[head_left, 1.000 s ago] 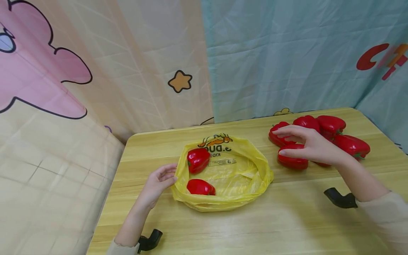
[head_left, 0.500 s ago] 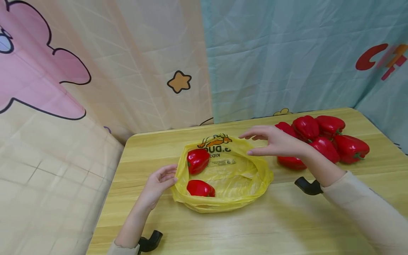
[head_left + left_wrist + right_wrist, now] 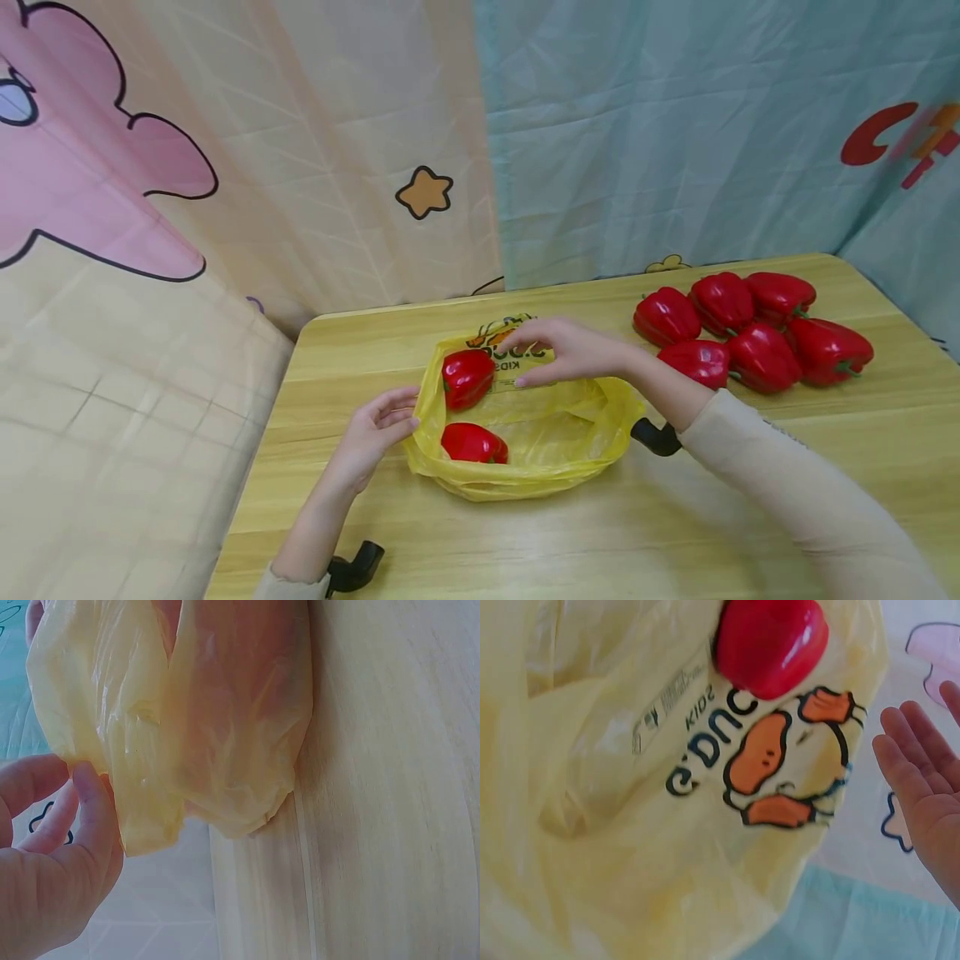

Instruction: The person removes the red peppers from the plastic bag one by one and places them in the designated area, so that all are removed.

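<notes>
A yellow plastic bag (image 3: pixel 510 482) lies with its mouth wide, a cartoon print on its inner back side. Two red bell peppers are in it: an upper one (image 3: pixel 467 379) and a lower one (image 3: pixel 474 442), both toward the left. At the bag's left rim, my left hand (image 3: pixel 378 435) pinches the plastic between thumb and fingertips, as the left wrist view shows. My right hand (image 3: pixel 577 350) hovers over the bag's back part, fingers loosely spread and holding nothing. The right wrist view catches its fingers (image 3: pixel 919 761) relaxed beside the printed side.
Several more red bell peppers (image 3: pixel 763 358) lie clustered at the table's back right. The wooden table (image 3: pixel 525 550) ends at a printed curtain (image 3: pixel 637 150) behind and at the left. A black angled piece (image 3: pixel 357 567) sits at each wrist.
My right hand has moved left from above the pepper cluster to over the bag, with nothing in it. My left hand and the peppers in the bag stay where they were.
</notes>
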Demonstrator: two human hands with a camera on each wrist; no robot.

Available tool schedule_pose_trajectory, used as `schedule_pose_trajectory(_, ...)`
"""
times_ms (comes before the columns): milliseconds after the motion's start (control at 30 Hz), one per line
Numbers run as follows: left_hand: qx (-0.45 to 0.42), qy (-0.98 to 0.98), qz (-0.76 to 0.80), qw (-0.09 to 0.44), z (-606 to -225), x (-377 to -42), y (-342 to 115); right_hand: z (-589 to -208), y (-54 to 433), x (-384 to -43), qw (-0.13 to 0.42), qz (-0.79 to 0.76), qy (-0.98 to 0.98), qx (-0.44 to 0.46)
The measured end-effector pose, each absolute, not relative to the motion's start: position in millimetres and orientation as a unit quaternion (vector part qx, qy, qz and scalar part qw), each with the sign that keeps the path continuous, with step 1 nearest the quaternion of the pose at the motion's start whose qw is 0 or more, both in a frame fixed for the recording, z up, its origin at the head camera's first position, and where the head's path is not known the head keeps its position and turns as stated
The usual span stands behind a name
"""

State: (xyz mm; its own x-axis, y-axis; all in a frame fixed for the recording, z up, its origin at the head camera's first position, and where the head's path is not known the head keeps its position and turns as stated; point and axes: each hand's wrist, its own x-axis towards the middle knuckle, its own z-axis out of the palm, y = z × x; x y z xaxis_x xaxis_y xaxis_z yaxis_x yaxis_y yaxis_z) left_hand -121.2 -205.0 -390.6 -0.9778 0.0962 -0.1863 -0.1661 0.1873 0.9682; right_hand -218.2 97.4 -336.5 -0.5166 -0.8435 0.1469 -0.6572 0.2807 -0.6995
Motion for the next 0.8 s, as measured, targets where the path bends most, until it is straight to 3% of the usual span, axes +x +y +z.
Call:
schedule_pose_trajectory(433,-0.02,0.761,0.641,0.103,-391.7,-120.9,-204.5,-367.1,56.4,-212.7,0.204,-0.397,0.757,-0.477)
schedule_pose_trajectory(800,-0.022,0.761,0.639,0.106,-390.4,-122.0,-201.9,-367.6,45.3,-210.1,0.223,-0.401,0.746,-0.483)
